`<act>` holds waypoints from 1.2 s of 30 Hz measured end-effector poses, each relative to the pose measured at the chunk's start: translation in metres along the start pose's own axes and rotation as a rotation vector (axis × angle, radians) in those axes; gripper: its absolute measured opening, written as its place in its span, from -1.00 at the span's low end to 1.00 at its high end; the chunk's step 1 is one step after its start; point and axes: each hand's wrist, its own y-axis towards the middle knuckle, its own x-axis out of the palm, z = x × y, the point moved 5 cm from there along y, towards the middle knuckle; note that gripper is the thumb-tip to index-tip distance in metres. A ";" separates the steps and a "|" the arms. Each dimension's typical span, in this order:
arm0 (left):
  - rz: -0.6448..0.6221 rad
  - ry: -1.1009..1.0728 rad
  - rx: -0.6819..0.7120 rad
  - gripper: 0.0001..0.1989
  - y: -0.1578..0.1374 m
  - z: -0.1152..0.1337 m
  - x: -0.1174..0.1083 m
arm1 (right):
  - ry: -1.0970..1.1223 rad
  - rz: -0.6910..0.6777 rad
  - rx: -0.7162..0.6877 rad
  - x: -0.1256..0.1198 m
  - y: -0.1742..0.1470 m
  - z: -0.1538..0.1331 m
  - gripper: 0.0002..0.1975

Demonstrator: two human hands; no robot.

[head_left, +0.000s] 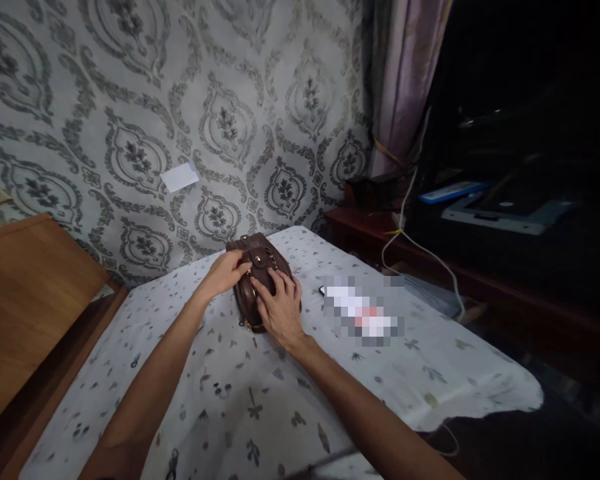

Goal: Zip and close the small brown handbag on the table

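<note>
A brown leather handbag [247, 305] with gold-coloured fittings lies on a white patterned bed sheet [250, 400]. My left hand [226, 273] is at the bag's upper left side, its fingers bent and closed on the bag near a small gold fitting; exactly what the fingertips pinch is hard to see. Across the bag's right side rests my right hand [283, 310], with its fingers spread over the leather. A flap with a round gold stud [259, 259] shows between the hands. Part of the bag is hidden beneath my right hand.
A pixelated phone-like object [363, 310] lies right of the bag. Wooden furniture [35, 287] borders the left side. At the right are a dark red ledge [360, 227], a white cable [435, 257] and a blue-edged item [453, 192]. Patterned wallpaper [225, 127] stands behind.
</note>
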 end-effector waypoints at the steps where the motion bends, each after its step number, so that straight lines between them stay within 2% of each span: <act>1: 0.008 -0.019 -0.001 -0.85 0.000 0.001 0.001 | 0.000 0.000 -0.003 0.000 0.000 0.000 -0.55; 7: 0.136 -0.102 -0.042 -0.89 -0.003 0.005 0.003 | 0.008 0.010 0.008 -0.005 -0.002 -0.003 -0.56; 10: 0.217 -0.141 -0.039 -0.70 0.001 0.012 0.002 | 0.009 0.018 0.031 -0.011 -0.009 -0.001 -0.55; 13: 0.185 -0.131 -0.007 -0.60 0.008 0.026 0.008 | 0.030 0.030 0.064 -0.015 -0.017 0.004 -0.56; 17: 0.141 0.034 -0.004 -0.88 0.019 0.041 0.016 | 0.075 0.074 0.139 -0.013 -0.023 0.010 -0.54; 18: 0.148 0.069 -0.018 -0.89 0.021 0.042 0.018 | 0.086 0.085 0.158 -0.011 -0.024 0.011 -0.52; 22: 0.196 0.081 -0.042 -0.88 0.028 0.039 0.023 | 0.122 0.091 0.188 -0.007 -0.026 0.013 -0.46; 30: 0.256 -0.240 -0.050 -0.86 0.033 0.023 0.031 | 0.116 0.039 0.156 -0.003 -0.025 0.011 -0.49; 36: 0.277 -0.219 -0.031 -0.84 0.032 0.021 0.032 | 0.101 0.030 0.130 -0.002 -0.026 0.016 -0.44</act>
